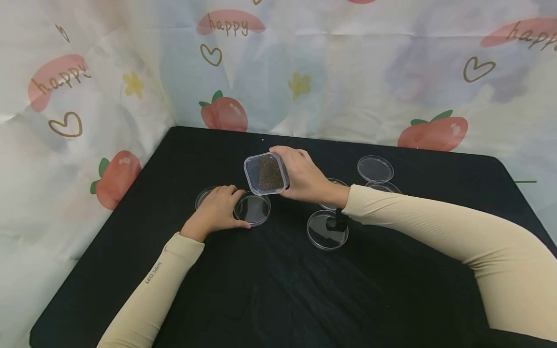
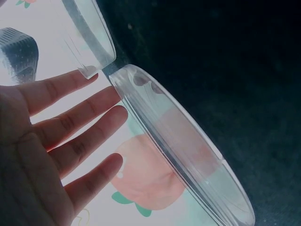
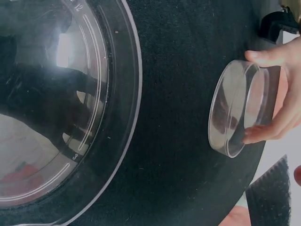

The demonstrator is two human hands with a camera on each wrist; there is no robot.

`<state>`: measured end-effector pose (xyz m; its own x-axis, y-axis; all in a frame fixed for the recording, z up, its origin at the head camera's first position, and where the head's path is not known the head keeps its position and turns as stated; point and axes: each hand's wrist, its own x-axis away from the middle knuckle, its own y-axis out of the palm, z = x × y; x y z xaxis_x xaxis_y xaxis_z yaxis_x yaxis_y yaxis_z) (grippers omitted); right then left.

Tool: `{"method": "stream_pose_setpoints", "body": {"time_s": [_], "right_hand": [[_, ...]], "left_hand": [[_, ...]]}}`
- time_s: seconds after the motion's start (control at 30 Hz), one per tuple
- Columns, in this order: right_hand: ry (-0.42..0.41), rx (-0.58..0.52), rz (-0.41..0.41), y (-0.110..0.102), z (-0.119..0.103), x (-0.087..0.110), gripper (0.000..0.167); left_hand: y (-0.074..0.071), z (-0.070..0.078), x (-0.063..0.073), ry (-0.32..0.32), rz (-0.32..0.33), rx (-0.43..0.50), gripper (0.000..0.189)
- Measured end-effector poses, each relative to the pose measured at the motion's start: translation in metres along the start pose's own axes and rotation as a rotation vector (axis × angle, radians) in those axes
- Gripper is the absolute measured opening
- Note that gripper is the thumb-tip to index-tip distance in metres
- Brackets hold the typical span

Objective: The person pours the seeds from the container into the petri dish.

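Note:
In the head view my right hand point(image 1: 302, 174) grips a clear square plastic tub point(image 1: 251, 176), tilted with its mouth toward me. Dark brown grains point(image 1: 271, 173) lie along the tub's right side; their kind I cannot tell. Just left of and below the tub, my left hand point(image 1: 219, 210) spreads its fingers beside a clear petri dish point(image 1: 252, 210). Its thumb and a finger touch the dish's edge, seen also in the right wrist view on the dish point(image 3: 233, 108). Another petri dish point(image 1: 202, 197) is partly hidden under the left hand. The left wrist view shows nearly straight fingers point(image 2: 89, 139).
A petri dish point(image 1: 326, 234) lies below the right wrist, and another dish point(image 1: 337, 182) is partly covered by that forearm. Two more clear round pieces stand farther right, one round piece point(image 1: 375, 168) behind the other. All rest on a black-covered table point(image 1: 278, 290) before a printed curtain point(image 1: 270, 63).

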<state>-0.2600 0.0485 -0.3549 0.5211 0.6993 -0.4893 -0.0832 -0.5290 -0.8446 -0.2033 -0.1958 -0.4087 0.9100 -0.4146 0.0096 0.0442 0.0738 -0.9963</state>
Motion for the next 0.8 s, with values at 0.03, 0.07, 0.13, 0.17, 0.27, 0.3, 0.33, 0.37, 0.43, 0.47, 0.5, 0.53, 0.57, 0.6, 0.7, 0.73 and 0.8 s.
{"method": "stream_pose_setpoints", "body": {"time_s": [0.03, 0.07, 0.13, 0.17, 0.27, 0.3, 0.33, 0.37, 0.43, 0.47, 0.5, 0.53, 0.57, 0.6, 0.7, 0.73, 0.8], "right_hand": [[-0.004, 0.006, 0.000, 0.0007, 0.0000, 0.0001, 0.089], [-0.007, 0.011, -0.001, 0.0014, -0.0001, 0.0002, 0.089], [-0.012, 0.018, -0.004, 0.0025, -0.0003, 0.0002, 0.090], [-0.016, 0.020, -0.005, 0.0029, -0.0003, 0.0001, 0.090], [-0.030, 0.025, -0.003, 0.0040, -0.0010, 0.0001, 0.089], [-0.037, 0.027, 0.000, 0.0044, -0.0013, 0.0002, 0.088], [-0.044, 0.032, 0.003, 0.0049, -0.0015, 0.0002, 0.088], [-0.051, 0.036, 0.007, 0.0052, -0.0019, 0.0002, 0.087], [-0.063, 0.052, 0.012, 0.0060, -0.0022, 0.0003, 0.087], [-0.070, 0.057, 0.015, 0.0063, -0.0024, 0.0002, 0.087], [-0.075, 0.065, 0.017, 0.0068, -0.0025, 0.0002, 0.087], [-0.080, 0.071, 0.019, 0.0072, -0.0026, 0.0001, 0.088], [-0.084, 0.076, 0.021, 0.0073, -0.0029, -0.0001, 0.088], [-0.088, 0.080, 0.022, 0.0078, -0.0030, -0.0001, 0.088], [-0.097, 0.086, 0.022, 0.0083, -0.0041, -0.0006, 0.088], [-0.100, 0.087, 0.022, 0.0080, -0.0048, -0.0009, 0.088], [-0.105, 0.092, 0.020, 0.0080, -0.0055, -0.0013, 0.089]], "left_hand": [[0.0001, -0.0001, -0.0002, 0.003, 0.002, -0.001, 0.090], [0.0002, -0.0001, -0.0003, 0.005, 0.004, 0.001, 0.089], [0.0005, -0.0003, 0.0000, 0.006, 0.006, 0.004, 0.089], [0.0007, -0.0003, -0.0001, 0.005, 0.005, 0.004, 0.089], [0.0009, -0.0001, 0.0002, -0.002, 0.002, 0.003, 0.089], [0.0010, 0.0000, 0.0002, -0.003, 0.001, 0.002, 0.089], [0.0009, 0.0002, 0.0003, -0.005, 0.000, 0.000, 0.089], [0.0009, 0.0005, 0.0004, -0.005, 0.001, -0.002, 0.089], [0.0005, 0.0010, 0.0007, -0.003, 0.006, -0.008, 0.089], [0.0004, 0.0013, 0.0007, -0.003, 0.008, -0.015, 0.089], [0.0003, 0.0017, 0.0008, -0.002, 0.012, -0.020, 0.089], [0.0001, 0.0020, 0.0009, -0.001, 0.016, -0.025, 0.089], [0.0000, 0.0022, 0.0009, 0.002, 0.021, -0.031, 0.088], [-0.0003, 0.0025, 0.0009, 0.004, 0.026, -0.037, 0.088], [-0.0006, 0.0029, 0.0007, 0.009, 0.036, -0.049, 0.088], [-0.0006, 0.0030, 0.0006, 0.010, 0.037, -0.051, 0.088], [-0.0008, 0.0030, 0.0004, 0.009, 0.037, -0.057, 0.088]]}}
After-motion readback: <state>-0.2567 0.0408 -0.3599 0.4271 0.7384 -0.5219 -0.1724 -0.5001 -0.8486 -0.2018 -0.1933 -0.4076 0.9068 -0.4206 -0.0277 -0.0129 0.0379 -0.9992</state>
